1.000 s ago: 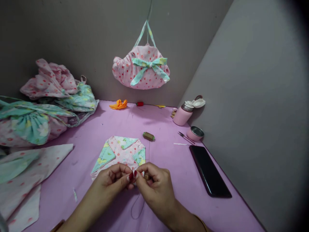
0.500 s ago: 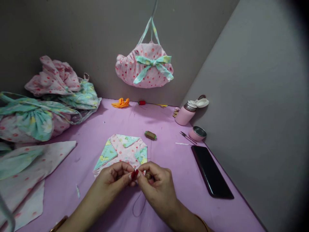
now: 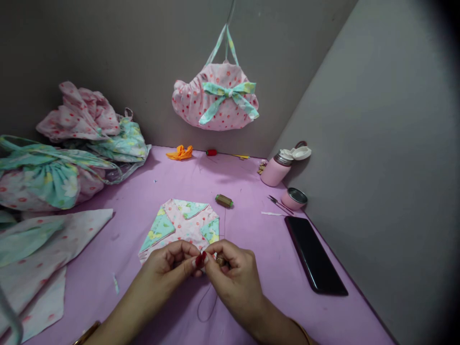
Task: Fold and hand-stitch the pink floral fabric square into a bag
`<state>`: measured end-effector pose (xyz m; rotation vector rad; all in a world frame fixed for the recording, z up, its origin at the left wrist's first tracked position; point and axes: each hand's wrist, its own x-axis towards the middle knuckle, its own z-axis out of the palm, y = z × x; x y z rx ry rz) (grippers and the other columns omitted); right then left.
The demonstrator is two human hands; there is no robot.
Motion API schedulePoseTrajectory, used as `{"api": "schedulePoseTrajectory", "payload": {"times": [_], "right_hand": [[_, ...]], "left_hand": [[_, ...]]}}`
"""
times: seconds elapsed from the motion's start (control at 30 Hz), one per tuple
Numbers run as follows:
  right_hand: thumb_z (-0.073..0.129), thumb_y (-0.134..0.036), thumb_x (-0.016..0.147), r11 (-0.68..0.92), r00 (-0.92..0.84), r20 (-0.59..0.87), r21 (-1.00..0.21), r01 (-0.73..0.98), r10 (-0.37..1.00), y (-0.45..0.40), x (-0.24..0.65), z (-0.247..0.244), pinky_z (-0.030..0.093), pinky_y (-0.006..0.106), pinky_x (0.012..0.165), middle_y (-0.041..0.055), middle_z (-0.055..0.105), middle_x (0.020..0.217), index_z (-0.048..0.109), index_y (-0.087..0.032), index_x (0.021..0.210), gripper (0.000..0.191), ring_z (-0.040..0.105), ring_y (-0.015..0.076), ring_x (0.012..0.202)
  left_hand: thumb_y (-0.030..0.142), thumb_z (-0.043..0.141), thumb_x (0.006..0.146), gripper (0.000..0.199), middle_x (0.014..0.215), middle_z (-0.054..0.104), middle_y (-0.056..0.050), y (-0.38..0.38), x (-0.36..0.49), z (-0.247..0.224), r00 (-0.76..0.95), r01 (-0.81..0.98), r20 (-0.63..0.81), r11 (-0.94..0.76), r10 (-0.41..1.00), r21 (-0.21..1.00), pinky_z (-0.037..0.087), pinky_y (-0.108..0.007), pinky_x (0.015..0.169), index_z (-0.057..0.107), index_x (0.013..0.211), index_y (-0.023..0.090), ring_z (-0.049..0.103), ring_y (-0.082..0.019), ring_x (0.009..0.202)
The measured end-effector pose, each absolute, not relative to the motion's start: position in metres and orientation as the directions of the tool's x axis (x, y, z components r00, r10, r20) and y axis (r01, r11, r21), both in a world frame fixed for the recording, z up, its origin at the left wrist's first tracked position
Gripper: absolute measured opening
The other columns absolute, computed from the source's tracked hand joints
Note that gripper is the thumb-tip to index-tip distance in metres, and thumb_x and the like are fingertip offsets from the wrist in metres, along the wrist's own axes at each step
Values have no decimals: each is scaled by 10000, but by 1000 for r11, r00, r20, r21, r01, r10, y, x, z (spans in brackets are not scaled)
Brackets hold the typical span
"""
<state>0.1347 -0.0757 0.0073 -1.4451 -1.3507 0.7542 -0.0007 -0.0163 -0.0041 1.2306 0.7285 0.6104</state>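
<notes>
My left hand (image 3: 168,266) and my right hand (image 3: 237,273) meet fingertip to fingertip, both closed in a pinch. A thin dark sliver pokes up between the tips; whether it is a needle or a thread end I cannot tell. Dark thread (image 3: 205,320) hangs in a loop below the right fingers. Behind the hands lies a flat pink dotted cloth piece (image 3: 189,230) with mint floral corners, its near edge hidden by the hands. Beyond it, a brown thread spool (image 3: 224,201) rests on its side, with a strand running down toward my right hand.
A phone (image 3: 316,256), thin tools (image 3: 280,204), a pink cup-like lid (image 3: 294,198) and a pink bottle (image 3: 276,170) line the right side. Fabric pouches (image 3: 53,179) and cut cloth (image 3: 77,235) fill the left. A dotted bag (image 3: 219,103) hangs at the back above an orange cloth (image 3: 179,153).
</notes>
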Motion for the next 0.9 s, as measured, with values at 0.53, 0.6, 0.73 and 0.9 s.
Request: {"api": "schedulePoseTrajectory", "payload": {"times": [0.53,0.6,0.73,0.9], "right_hand": [[529,-139,777,107,180,173,-939,328,968,-75,135,6,358,154,400,10,641,561,616,-145,709,111,518,73,426],[534,-132,774,116,180,180,-941,319,967,-74,136,5,368,147,404,5,637,555,619,-144,714,105,530,72,432],[541,-133,775,119,182,183,-942,314,966,-75,135,4,376,148,405,7,643,563,626,-145,720,102,542,77,442],[540,-141,787,115,168,171,-948,298,971,-75,136,3,404,159,437,22,666,601,643,-147,756,107,578,92,487]], "left_hand": [[219,596,765,69,621,589,52,-18,-1,-4,638,-36,-156,232,754,972,388,-214,602,625,706,199,520,-104,614],[218,595,766,78,619,586,51,-18,-1,-4,640,-31,-159,233,752,972,387,-213,605,624,698,195,518,-103,616],[229,593,770,83,626,590,47,-17,0,-4,638,-31,-154,224,754,974,389,-216,612,623,702,192,520,-104,621],[249,588,774,97,629,592,45,-17,-1,-4,645,-28,-159,230,748,973,394,-220,621,619,704,190,522,-104,624]]}}
